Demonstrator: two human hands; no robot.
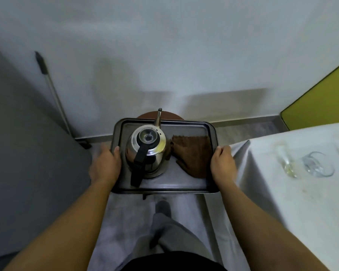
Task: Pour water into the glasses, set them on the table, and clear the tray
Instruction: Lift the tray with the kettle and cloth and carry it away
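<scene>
Both hands grip the tray's short edges, left hand [106, 163] and right hand [222, 163] closed on the tray [164, 184]. A kettle [147, 151] and brown cloth [192, 155] sit on it. The glasses [317, 165] stand near the counter's [282, 192] far edge.

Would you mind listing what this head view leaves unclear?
- Glasses on the table: motion blur hides their count and water level.
- Stool: mostly hidden behind the tray.
- Kettle: lid shut, contents unseen.
- Left hand and right hand: fingers under the tray rim are hidden.
</scene>
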